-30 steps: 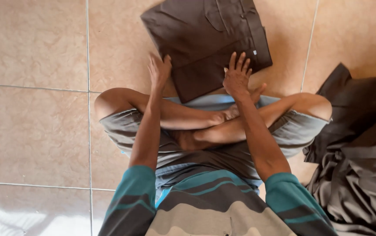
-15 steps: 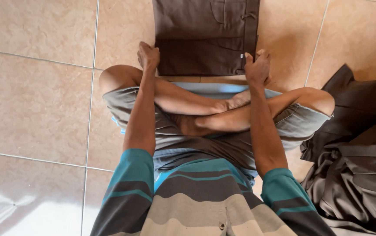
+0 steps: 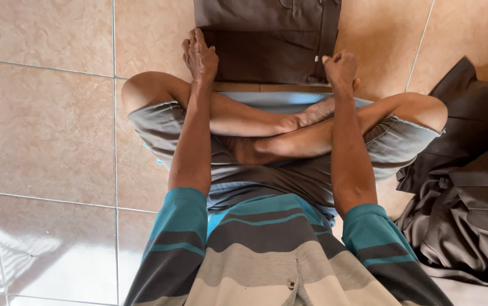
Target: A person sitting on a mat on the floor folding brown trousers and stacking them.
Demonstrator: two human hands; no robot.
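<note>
The person sat cross-legged on the tiled floor (image 3: 45,130). A folded brown garment (image 3: 266,39) lay flat on the tiles at twelve o'clock, just past the person's crossed legs.

The left hand (image 3: 200,55) rested on the garment's near left corner, at about eleven o'clock. Its fingers were straight and close together, lying along the cloth's edge. The right hand (image 3: 340,69) was at the near right corner, at about one o'clock. Its fingers were curled in tight, and they seemed to pinch the cloth's edge, though the pinch itself was hard to see.

The garment looked soft and light, like thin cloth. It would bend and flop if lifted from the middle. It would not break, and it did not look slippery. The two near corners, where the hands were, looked like the best places to take hold, so the fold stayed neat.

A pile of dark grey-brown clothes (image 3: 470,198) lay loose on the floor at three o'clock, well apart from both hands.
</note>
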